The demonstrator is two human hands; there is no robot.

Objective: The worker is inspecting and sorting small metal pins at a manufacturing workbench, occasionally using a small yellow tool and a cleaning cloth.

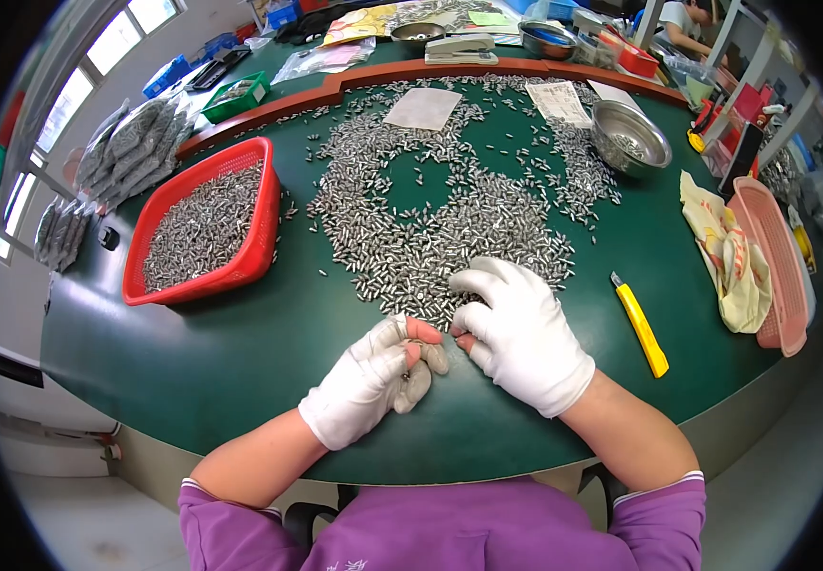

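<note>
Two hands (359, 388) (530, 343) curl narrowly, contents unclear, near many metal pieces (497, 219) and one cutter (642, 328).

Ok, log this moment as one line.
Left hand: beside metal pieces | right hand: at their near edge | red basket: at left | yellow cutter: at right

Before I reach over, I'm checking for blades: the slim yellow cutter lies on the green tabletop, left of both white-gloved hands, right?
No, wrong side: in the head view, the slim yellow cutter lies on the green tabletop, right of the white-gloved left hand and white-gloved right hand.
</note>
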